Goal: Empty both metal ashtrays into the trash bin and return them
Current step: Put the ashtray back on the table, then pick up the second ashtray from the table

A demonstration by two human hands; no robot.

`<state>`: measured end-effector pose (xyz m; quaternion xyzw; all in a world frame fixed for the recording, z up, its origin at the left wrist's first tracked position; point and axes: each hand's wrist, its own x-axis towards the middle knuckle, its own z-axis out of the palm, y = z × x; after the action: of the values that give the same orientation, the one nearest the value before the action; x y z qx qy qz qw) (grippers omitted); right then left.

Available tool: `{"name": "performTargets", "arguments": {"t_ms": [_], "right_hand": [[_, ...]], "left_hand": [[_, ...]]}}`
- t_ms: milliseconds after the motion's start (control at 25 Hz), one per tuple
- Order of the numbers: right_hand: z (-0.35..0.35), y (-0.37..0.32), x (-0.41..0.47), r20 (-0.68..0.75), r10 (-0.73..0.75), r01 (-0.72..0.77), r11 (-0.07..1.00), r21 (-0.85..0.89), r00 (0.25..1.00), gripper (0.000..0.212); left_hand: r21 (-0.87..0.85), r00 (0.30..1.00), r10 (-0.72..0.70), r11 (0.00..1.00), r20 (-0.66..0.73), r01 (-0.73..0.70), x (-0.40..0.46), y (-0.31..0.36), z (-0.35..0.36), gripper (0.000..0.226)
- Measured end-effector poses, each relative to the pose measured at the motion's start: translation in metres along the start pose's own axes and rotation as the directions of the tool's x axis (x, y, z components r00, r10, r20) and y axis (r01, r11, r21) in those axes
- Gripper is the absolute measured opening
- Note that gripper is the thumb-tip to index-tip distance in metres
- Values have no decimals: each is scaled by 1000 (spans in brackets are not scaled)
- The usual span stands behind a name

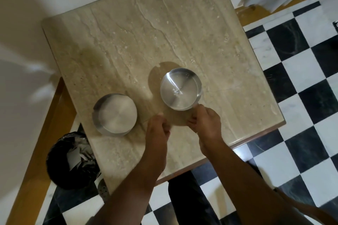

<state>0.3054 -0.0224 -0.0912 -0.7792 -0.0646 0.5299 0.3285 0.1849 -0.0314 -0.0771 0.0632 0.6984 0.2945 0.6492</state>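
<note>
Steel, round, two metal ashtrays (pixel 181 88) (pixel 114 114) sit on the beige marble table (pixel 128 33) — black-lined trash bin (pixel 71 159) below-left. Right hand (pixel 205 123) fingers (pixel 198 108) touch the nearer rim, left hand (pixel 158 127) loosely curled, empty. Pinch firmly, lift level — avoid spilling.

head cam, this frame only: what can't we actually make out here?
- Trash bin, head view: its right part is hidden under the table edge; contents are just pale scraps.
- Right ashtray: glare in the bowl; the specks are too small to identify.
- Left ashtray: interior blurred; clean or not is unclear.
- Right hand: whether its fingers touch the rim is unclear.
- Left hand: fingers curled, underside hidden.
</note>
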Motion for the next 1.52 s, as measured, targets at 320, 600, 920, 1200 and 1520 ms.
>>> {"name": "performTargets", "arguments": {"t_ms": [320, 600, 920, 1200, 1520], "right_hand": [[8, -44, 45, -36, -142, 128, 957, -261, 989, 40], [11, -52, 35, 87, -238, 252, 862, -440, 967, 38], [63, -69, -24, 257, -244, 325, 880, -347, 935, 38], [159, -22, -95, 445, -214, 412, 809, -418, 870, 36], [248, 69, -154, 575, -56, 399, 774, -491, 816, 42]], "left_hand": [[8, 993, 102, 995, -57, -102, 23, 45, 48, 63], [-27, 992, 110, 993, -55, -112, 18, 57, 33, 41], [7, 971, 230, 973, -68, -230, -16, 109, -40, 42], [-89, 967, 176, 977, -187, -195, -30, 114, -175, 33], [-253, 945, 44, 958, -325, -132, -29, 75, -315, 18]]}}
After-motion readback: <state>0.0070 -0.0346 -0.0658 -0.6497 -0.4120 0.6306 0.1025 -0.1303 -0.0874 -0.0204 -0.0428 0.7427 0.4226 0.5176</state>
